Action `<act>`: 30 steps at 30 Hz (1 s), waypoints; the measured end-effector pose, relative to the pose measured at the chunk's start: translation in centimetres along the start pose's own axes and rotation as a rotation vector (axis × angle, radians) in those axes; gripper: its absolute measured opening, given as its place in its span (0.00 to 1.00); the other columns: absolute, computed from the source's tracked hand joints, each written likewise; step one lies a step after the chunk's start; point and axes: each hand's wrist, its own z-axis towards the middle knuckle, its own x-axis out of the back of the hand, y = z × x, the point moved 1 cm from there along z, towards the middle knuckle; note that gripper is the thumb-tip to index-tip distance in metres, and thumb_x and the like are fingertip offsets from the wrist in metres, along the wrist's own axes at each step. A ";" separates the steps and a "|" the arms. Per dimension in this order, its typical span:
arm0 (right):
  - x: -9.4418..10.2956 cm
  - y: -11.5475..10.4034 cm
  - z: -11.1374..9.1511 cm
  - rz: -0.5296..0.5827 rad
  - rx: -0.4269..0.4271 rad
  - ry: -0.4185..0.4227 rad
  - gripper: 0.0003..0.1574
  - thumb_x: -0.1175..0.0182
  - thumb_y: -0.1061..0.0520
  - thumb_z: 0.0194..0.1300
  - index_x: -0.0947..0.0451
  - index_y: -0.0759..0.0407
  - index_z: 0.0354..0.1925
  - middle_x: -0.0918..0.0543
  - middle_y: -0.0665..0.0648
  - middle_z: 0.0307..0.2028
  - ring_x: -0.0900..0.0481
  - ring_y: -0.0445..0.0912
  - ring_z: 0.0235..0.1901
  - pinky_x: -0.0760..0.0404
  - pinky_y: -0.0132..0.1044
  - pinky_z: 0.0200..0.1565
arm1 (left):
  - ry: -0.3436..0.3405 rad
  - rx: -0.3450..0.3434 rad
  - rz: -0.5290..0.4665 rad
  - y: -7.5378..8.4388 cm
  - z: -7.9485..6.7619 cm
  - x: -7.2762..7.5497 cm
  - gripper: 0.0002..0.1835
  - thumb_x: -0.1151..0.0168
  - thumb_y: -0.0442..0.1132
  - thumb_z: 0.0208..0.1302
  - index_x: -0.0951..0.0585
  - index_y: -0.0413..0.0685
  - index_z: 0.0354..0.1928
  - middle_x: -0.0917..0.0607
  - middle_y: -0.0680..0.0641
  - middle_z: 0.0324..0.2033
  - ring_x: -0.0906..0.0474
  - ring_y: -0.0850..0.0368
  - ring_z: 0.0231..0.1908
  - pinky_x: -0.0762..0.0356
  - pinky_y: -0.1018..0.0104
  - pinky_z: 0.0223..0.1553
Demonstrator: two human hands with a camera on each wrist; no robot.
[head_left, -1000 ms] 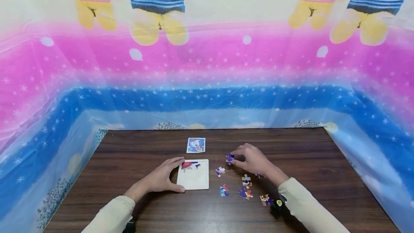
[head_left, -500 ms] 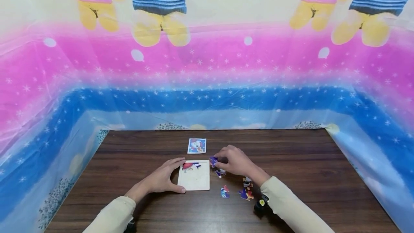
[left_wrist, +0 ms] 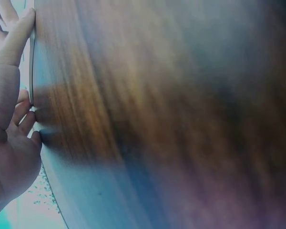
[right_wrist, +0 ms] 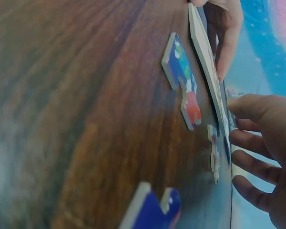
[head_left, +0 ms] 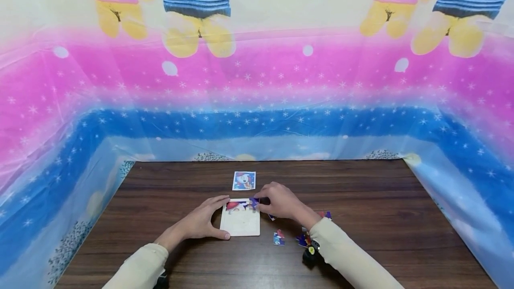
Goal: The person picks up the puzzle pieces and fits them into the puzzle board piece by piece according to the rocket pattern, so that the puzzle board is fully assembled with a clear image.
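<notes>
Purple piece (head_left: 254,202): right hand (head_left: 278,200) | tray (head_left: 240,226) edge: left hand (head_left: 201,218) | table (head_left: 373,186) sides: distant

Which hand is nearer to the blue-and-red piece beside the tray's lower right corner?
Right. The right hand is beyond the piece; the left hand is at the left edge of the tray.

- Left arm (head_left: 138,264), sleeved: extending forward and inward.
- Left hand (head_left: 198,220): lying low, thumb and fingers spreading wide apart, fingers standing nearly straight.
- Right arm (head_left: 349,251), sleeved: angling forward and inward.
- Right hand (head_left: 281,200): pointing inward, thumb and index finger pinching, remaining fingers bending.
</notes>
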 end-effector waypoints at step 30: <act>-0.4 -0.9 0.9 0.051 -0.006 -0.023 0.18 0.32 0.48 0.68 0.12 0.52 0.52 0.13 0.51 0.49 0.18 0.43 0.46 0.17 0.40 0.49 | 0.001 -0.015 -0.005 0.0 -0.1 0.1 0.58 0.22 0.64 0.51 0.37 0.45 0.78 0.38 0.43 0.77 0.45 0.39 0.76 0.38 0.37 0.69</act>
